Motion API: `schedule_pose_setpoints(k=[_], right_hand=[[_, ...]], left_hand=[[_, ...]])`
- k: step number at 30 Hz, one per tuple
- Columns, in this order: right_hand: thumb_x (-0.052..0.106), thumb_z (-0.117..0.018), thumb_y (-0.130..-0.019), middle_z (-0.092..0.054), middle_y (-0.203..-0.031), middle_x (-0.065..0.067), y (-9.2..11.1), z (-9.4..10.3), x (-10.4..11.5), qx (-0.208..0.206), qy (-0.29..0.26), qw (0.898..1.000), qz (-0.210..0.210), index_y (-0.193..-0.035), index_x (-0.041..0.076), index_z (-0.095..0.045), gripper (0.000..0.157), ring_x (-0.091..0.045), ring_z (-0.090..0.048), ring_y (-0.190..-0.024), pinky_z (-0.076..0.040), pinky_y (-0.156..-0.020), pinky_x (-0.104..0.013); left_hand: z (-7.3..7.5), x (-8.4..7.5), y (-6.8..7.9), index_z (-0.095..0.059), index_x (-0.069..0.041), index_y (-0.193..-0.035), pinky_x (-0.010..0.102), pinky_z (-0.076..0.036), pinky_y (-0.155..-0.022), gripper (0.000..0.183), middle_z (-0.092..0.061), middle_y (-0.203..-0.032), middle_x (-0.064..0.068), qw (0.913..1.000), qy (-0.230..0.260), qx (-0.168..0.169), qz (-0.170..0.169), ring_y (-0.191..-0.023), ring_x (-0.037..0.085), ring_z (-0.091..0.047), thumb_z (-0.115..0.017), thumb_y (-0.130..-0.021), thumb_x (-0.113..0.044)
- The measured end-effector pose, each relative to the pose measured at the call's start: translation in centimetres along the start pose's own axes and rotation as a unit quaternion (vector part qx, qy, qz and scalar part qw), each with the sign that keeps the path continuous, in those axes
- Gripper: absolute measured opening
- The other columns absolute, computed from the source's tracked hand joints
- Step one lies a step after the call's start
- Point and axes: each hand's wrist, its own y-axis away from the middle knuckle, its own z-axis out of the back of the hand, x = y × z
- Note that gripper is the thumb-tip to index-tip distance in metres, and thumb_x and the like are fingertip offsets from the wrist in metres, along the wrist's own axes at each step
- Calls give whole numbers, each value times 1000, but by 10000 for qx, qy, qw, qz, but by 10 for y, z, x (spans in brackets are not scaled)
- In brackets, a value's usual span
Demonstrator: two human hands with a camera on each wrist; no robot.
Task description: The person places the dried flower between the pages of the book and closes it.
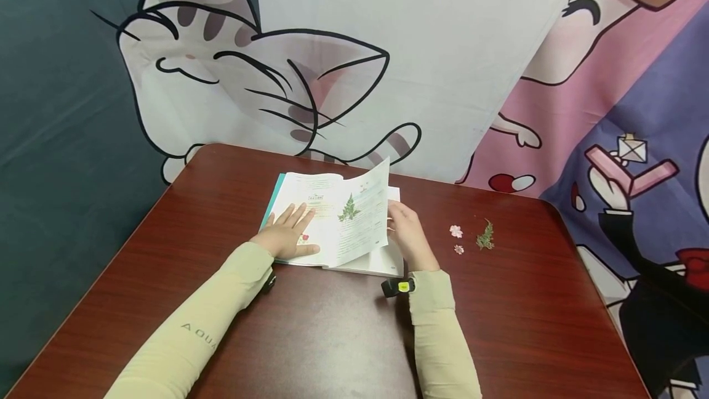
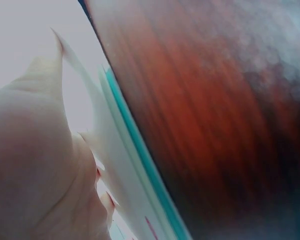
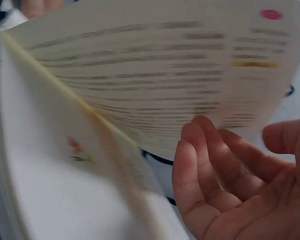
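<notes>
Toward the far middle of the reddish-brown wooden table [image 1: 316, 337], I see a teal-covered book [image 1: 299, 183] lying spread. My left hand [image 1: 284, 236] rests flat on its left page, fingers straight and fanned, thumb out toward the right; it grips nothing. A raised page [image 1: 365, 236] stands up from the right half, its free edge lifted above the paper beneath, and its left face shows a green fern-like leaf [image 1: 349, 209]. My right hand [image 1: 408, 236] is at that free edge, fingers loosely bent and thumb apart from them, so I read no pinch; through the right wrist view the fingertips are at the page's underside, though I cannot tell how firmly they touch. That underside bears lines of print, a pink oval and a yellow strip.

Right of that hand, on the table, lie a pink flower [image 1: 456, 231], a smaller flower [image 1: 458, 249] just nearer, and a green sprig [image 1: 485, 236] farther right. Below my right palm sits a black wrist camera [image 1: 391, 288]. Beyond the far table edge hangs a cat-printed cloth [image 1: 354, 116].
</notes>
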Motion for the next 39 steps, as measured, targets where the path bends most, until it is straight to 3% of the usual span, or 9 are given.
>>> schedule_pose_setpoints(k=[5,11,14,19,23,29,31,36,39], right_hand=[[24,-55,-104,-69,-118,-14,-1,-14,-15,48,1053,9939,330,-131,4,-65,36,-19,-60,-103,-50,-85,-32],[25,-61,-100,-62,-136,-11,-3,-30,-29,395,1192,9911,433,-135,8,-62,39,-22,-51,-128,-39,-109,-43],[20,-61,-99,-61,-138,-13,-2,-37,-33,571,1302,9886,493,-140,8,-59,42,-27,-56,-125,-51,-92,-41],[11,-56,-102,-61,-136,-21,-4,-45,-39,963,1564,9804,717,-146,3,-52,45,-35,-65,-111,-55,-68,-32],[11,-59,-101,-58,-141,-20,-4,-49,-41,1043,1914,9729,769,-149,1,-47,51,-31,-64,-111,-56,-82,-35],[20,-63,-99,-58,-143,-14,-3,-54,-41,1070,2472,9600,763,-151,6,-47,56,-27,-60,-110,-48,-97,-42],[22,-63,-98,-55,-146,-14,-3,-56,-42,1132,2693,9529,810,-152,7,-45,59,-28,-58,-116,-46,-101,-44],[27,-64,-95,-46,-152,-15,-1,-61,-41,1225,3201,9357,840,-156,9,-40,68,-32,-52,-127,-42,-108,-47],[28,-66,-95,-44,-152,-15,-1,-63,-40,1207,3329,9319,785,-156,12,-40,69,-33,-49,-128,-40,-109,-48]], left_hand=[[-1,0,0,-4,-11,-164,64,1,-120,96,6,-170,13,10000,-22,45,17,-155,37,9,-49,-99,-64],[-1,0,0,-4,-11,-164,64,1,-120,96,6,-170,14,10000,-42,69,26,-155,37,9,-48,-99,-65],[-1,1,-1,-4,-12,-164,64,1,-120,96,5,-170,14,10000,-50,20,24,-155,37,8,-49,-99,-65],[0,1,-1,-6,-11,-164,66,-1,-119,95,3,-170,15,9999,-89,-28,49,-155,38,6,-49,-99,-65],[0,0,-3,-7,-11,-164,66,-3,-119,95,1,-170,15,9998,-146,-55,76,-155,39,4,-48,-98,-66],[2,1,-2,-10,-10,-164,66,-5,-119,96,-1,-170,15,10000,-64,-55,12,-155,39,3,-49,-97,-67],[3,2,-1,-19,-10,-163,68,-6,-119,93,-5,-170,16,9999,60,-99,-45,-155,40,1,-54,-96,-65],[5,8,5,-53,-11,-148,69,-12,-117,70,-38,-159,19,9965,544,-572,-292,-149,43,-26,-66,-93,-52],[6,17,10,-63,-8,-137,62,-25,-116,56,-54,-146,21,9930,640,-908,-412,-136,42,-47,-69,-93,-42]])
